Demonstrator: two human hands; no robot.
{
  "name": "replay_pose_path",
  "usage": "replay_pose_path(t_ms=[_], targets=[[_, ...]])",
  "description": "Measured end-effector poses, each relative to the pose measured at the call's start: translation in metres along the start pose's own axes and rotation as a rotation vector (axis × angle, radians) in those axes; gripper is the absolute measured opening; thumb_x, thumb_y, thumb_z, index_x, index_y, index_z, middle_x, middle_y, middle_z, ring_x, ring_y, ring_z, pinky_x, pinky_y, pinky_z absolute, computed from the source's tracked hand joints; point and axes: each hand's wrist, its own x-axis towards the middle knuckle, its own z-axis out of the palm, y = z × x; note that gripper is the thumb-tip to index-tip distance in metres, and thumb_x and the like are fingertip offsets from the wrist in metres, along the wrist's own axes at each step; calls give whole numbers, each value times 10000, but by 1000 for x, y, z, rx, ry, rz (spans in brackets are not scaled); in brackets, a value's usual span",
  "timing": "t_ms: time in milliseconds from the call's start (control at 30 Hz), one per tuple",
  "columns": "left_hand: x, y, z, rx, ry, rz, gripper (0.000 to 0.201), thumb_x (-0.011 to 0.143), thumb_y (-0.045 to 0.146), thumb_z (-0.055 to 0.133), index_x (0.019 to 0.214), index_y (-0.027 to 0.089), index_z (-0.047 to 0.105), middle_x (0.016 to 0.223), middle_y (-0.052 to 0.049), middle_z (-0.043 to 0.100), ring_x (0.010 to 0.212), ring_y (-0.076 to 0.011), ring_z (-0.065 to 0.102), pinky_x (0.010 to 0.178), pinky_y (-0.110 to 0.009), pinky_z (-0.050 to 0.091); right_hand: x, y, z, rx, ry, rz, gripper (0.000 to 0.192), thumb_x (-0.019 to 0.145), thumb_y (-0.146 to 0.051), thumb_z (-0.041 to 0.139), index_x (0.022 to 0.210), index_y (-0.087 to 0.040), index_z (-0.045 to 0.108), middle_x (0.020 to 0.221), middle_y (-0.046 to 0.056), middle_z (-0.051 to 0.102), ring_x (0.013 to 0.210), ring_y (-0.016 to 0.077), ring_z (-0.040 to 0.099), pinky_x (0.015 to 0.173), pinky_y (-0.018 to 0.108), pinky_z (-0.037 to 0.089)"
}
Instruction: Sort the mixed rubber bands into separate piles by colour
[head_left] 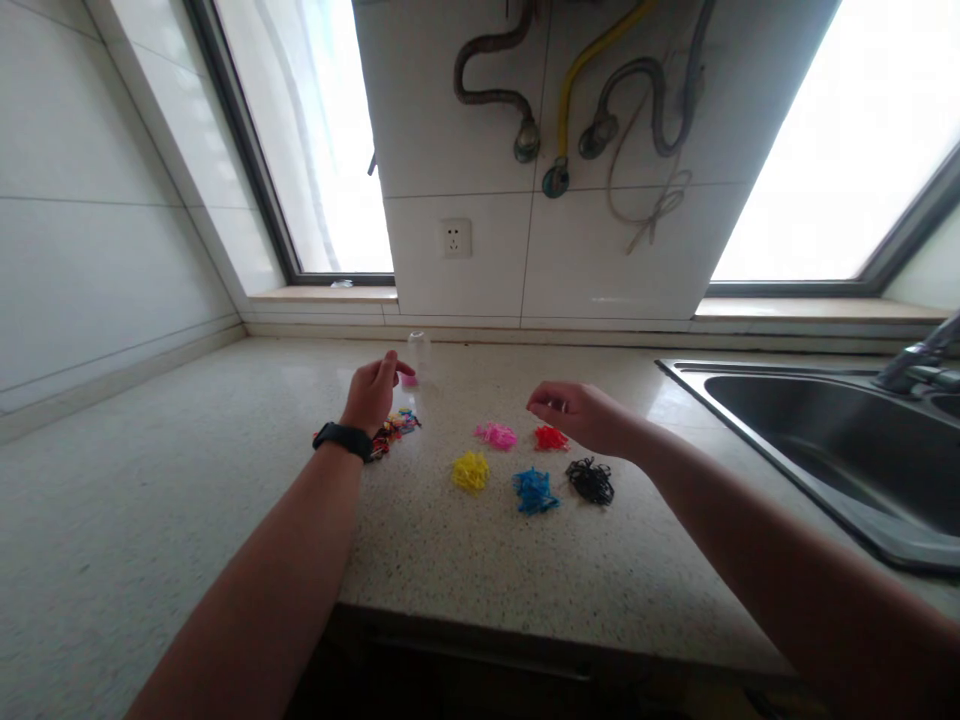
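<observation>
My left hand, with a dark watch on its wrist, hovers at a mixed-colour pile of small bands, hiding part of it. Its thumb and forefinger are apart, and I see nothing between them. A pink lid lies just past the fingertips, by an upside-down clear jar. My right hand is closed, fingers curled, above the red bands; anything in its fingertips is too small to make out. Separate heaps hold pink bands, yellow bands, blue bands and black bands.
A steel sink with a faucet is set into the speckled counter at right. The tiled wall behind carries a socket and several hoses, including a yellow hose. Windows flank it.
</observation>
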Motion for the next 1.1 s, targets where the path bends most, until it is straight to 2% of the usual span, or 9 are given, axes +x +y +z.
replay_pose_path(t_ms=[100, 200, 367, 500, 800, 933, 1100], targets=[[1, -4, -1, -28, 43, -3, 593, 964, 531, 353, 745, 140, 740, 533, 21, 376, 512, -125, 367, 523, -274, 284, 25, -22, 11, -75, -64, -117, 188, 890, -298, 544, 926, -191, 695, 822, 38, 696, 708, 144, 573, 657, 263, 370], [2, -6, -1, -39, 63, -7, 597, 966, 527, 350, 725, 142, 737, 528, 19, 376, 520, -128, 380, 526, -274, 289, 52, -40, 28, -136, -121, -163, 191, 881, -273, 555, 956, -181, 704, 879, 51, 723, 737, 148, 597, 657, 252, 369], [2, -7, -2, -58, 78, -14, 598, 963, 538, 351, 722, 145, 732, 530, 15, 390, 520, -130, 391, 521, -271, 299, 92, -63, 62, -279, -205, -170, 246, 885, -328, 552, 1015, -208, 723, 965, 52, 746, 830, 183, 643, 689, 256, 387], [4, -8, -3, -18, 89, -36, 622, 961, 553, 330, 727, 143, 734, 533, 4, 427, 548, -138, 436, 538, -270, 322, 112, -77, 88, -369, -268, -192, 277, 883, -325, 531, 1056, -229, 724, 1030, 68, 743, 905, 217, 658, 712, 272, 414], [5, -8, -2, 42, 90, -39, 663, 972, 561, 298, 708, 138, 735, 529, -15, 471, 559, -145, 477, 539, -270, 340, 136, -85, 121, -411, -322, -166, 300, 876, -397, 575, 1074, -236, 733, 1054, 100, 742, 952, 252, 676, 735, 300, 462], [5, -7, -2, 67, 81, -29, 677, 971, 576, 289, 715, 137, 737, 542, -22, 510, 577, -148, 508, 555, -267, 359, 137, -88, 128, -440, -306, -175, 288, 881, -380, 581, 1063, -221, 737, 1059, 119, 737, 963, 274, 683, 753, 324, 475], [4, -8, -2, 67, 89, -1, 668, 968, 568, 294, 696, 148, 738, 534, -19, 511, 561, -146, 509, 536, -268, 350, 134, -90, 128, -464, -269, -158, 254, 886, -359, 571, 1034, -234, 735, 1059, 107, 739, 961, 250, 684, 751, 306, 479]])
